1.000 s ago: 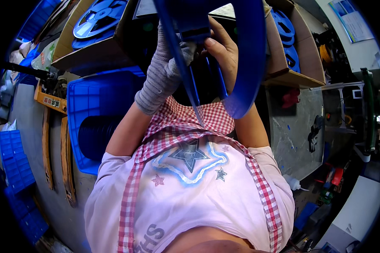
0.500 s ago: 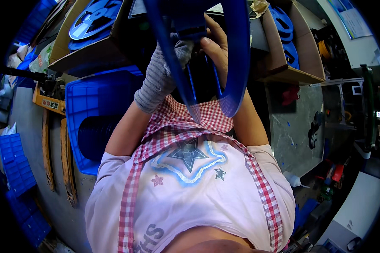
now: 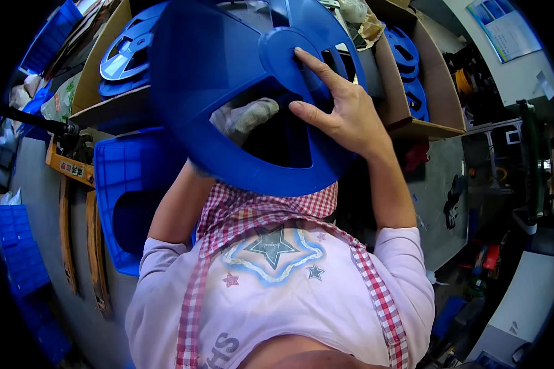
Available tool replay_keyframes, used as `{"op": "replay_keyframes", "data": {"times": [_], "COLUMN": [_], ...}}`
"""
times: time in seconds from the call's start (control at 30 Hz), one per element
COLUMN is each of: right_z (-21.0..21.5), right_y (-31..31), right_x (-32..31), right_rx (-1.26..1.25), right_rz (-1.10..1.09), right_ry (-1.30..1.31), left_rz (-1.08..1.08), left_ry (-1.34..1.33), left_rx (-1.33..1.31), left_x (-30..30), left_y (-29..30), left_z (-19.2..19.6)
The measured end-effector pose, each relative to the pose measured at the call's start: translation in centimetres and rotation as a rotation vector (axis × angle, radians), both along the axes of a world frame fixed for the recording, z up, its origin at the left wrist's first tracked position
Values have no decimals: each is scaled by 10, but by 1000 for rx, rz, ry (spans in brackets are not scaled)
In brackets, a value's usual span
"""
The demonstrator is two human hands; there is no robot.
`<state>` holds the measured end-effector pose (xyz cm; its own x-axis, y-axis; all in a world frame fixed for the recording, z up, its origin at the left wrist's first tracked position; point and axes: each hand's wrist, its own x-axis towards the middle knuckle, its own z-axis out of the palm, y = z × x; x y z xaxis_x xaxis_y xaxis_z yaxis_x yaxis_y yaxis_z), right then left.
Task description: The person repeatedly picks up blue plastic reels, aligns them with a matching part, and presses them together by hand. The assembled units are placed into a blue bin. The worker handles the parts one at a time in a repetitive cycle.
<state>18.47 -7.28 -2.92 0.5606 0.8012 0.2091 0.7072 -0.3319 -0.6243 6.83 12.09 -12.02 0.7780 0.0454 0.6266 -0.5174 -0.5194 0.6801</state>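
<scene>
Between the person's two hands is a large blue reel (image 3: 237,71), its broad face tilted toward the head camera. Against that face, the right hand (image 3: 351,114) is bare and spread: its index finger stretches to the middle of the hub (image 3: 277,49), while the thumb stands well apart, its tip by the edge of the window-like opening below. Thumb and index finger are not pinched together; the remaining fingers are mostly out of sight.

Behind the same opening of the reel shows the left hand (image 3: 246,117), in a grey glove. Its fingers point rightward, but the reel's face covers much of the hand, so I cannot tell how tightly it grips or what it presses on.

Just below the reel is a red-and-white checked apron (image 3: 317,203). Left of the reel, a carton (image 3: 114,104) contains more blue reels (image 3: 129,52); lower left of it is a blue crate (image 3: 111,203). Right of the reel, another carton (image 3: 437,80) also contains blue reels.
</scene>
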Motion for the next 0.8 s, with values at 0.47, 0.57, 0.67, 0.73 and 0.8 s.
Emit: {"op": "replay_keyframes", "data": {"times": [0.47, 0.57, 0.67, 0.73, 0.8], "right_z": [49, 10, 40, 21, 30], "right_y": [146, 171, 175, 179, 169], "right_x": [220, 261, 215, 234, 228], "right_rx": [-406, -423, -489, -452, -449], "right_rz": [-166, -128, -129, -85, -132], "right_ry": [-181, -384, -192, -317, -375], "left_rz": [-381, -405, -318, -294, -138], "left_ry": [75, 57, 116, 174, 122], "left_rx": [-982, -1024, -1073, -1087, -676], "left_x": [186, 166, 152, 144, 141], "left_y": [188, 175, 184, 180, 174], "left_z": [3, 9, -6, -13, -5]}}
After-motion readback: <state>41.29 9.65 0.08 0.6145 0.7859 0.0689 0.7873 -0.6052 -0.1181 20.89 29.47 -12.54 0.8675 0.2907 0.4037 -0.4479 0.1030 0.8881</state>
